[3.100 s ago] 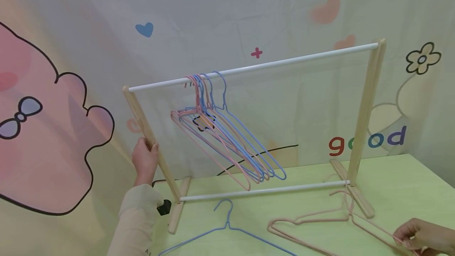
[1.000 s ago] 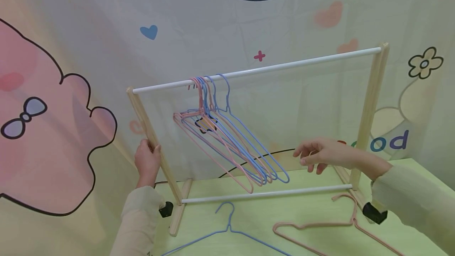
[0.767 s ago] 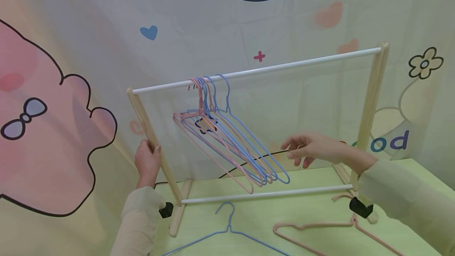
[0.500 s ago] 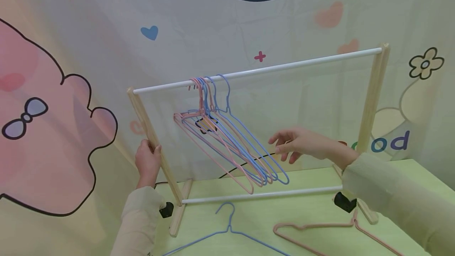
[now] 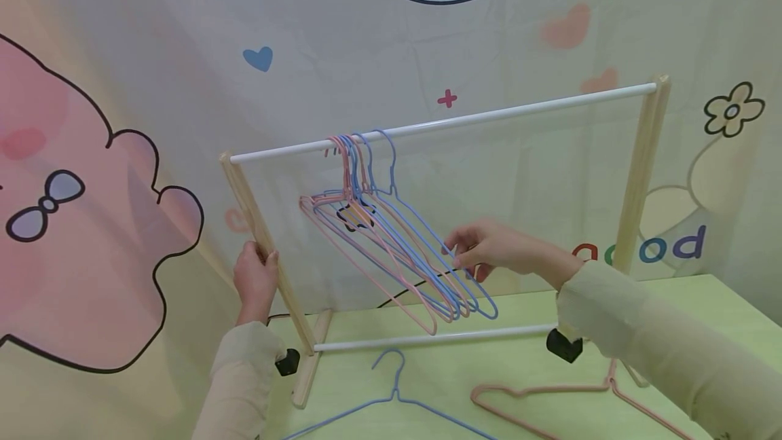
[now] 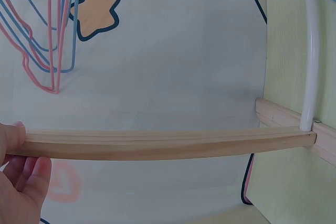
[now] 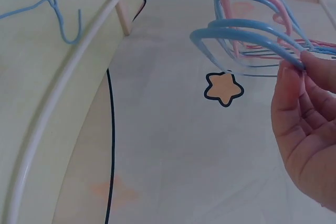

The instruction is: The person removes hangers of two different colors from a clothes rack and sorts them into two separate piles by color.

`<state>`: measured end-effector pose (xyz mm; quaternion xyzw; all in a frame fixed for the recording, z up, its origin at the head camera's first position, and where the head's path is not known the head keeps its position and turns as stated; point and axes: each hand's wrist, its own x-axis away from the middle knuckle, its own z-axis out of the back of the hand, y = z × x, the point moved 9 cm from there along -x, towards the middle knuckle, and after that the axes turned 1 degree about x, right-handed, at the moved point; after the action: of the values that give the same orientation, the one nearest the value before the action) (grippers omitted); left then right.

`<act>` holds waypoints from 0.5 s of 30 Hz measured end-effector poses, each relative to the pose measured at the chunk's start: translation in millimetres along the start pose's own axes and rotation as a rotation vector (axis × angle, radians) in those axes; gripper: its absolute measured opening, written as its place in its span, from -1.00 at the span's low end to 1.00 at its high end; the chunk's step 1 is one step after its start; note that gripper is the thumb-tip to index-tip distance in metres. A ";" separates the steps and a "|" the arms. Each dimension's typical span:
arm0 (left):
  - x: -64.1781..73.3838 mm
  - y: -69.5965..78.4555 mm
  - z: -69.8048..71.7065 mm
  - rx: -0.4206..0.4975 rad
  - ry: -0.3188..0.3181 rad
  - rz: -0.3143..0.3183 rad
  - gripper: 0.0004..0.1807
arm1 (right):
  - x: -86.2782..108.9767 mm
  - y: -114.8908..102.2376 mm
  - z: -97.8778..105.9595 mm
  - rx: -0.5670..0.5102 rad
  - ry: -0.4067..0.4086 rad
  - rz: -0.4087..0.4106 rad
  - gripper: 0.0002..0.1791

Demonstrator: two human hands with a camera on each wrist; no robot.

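Note:
My left hand [image 5: 255, 277] grips the left wooden post [image 6: 173, 145] of a small clothes rack partway up. In the right wrist view, thumb and fingers of my right hand [image 7: 310, 129] pinch the lower arm of a blue clothes hanger [image 7: 236, 36]. That hanger is the rightmost of several pink and blue hangers hooked over the rack's white top rail [image 5: 464, 115], bunched toward its left end. The head view has the right hand [image 5: 497, 248] at the sloping right side of this bunch.
On the green table [image 5: 684, 318] in front of the rack lie another blue hanger [image 5: 396, 396] and a pink hanger [image 5: 550, 389], partly behind the right sleeve. A white lower bar [image 5: 397, 343] joins the rack's feet. A printed curtain [image 5: 489, 32] hangs behind.
My right hand has left the pink hanger on the table, risen and moved left to the hanging bunch, where it now pinches the rightmost blue hanger. The left hand keeps its grip on the post.

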<state>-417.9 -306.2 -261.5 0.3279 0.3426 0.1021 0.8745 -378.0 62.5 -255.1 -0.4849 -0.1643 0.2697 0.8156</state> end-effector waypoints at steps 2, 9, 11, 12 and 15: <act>0.5 -0.4 -0.4 -0.004 0.001 0.000 -0.79 | -1.1 -0.4 -1.1 0.000 -0.006 -0.005 -0.79; 1.4 -0.8 -0.9 -0.003 -0.003 0.002 -0.79 | 3.9 -12.4 6.0 0.001 0.014 0.028 -0.85; 1.0 -0.5 -0.8 -0.002 -0.002 -0.001 -0.80 | 7.0 -14.6 10.4 0.015 0.026 0.036 -0.86; 0.9 -0.4 -0.7 -0.002 -0.001 -0.004 -0.80 | 8.8 -14.6 12.4 0.022 0.027 0.038 -0.86; 0.2 0.4 0.0 -0.004 0.004 -0.010 -0.80 | 15.5 -11.5 18.5 0.049 0.027 0.034 -0.87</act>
<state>-417.7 -305.9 -261.3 0.3244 0.3459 0.0991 0.8748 -372.2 80.3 -236.0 -0.4711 -0.1382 0.2807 0.8247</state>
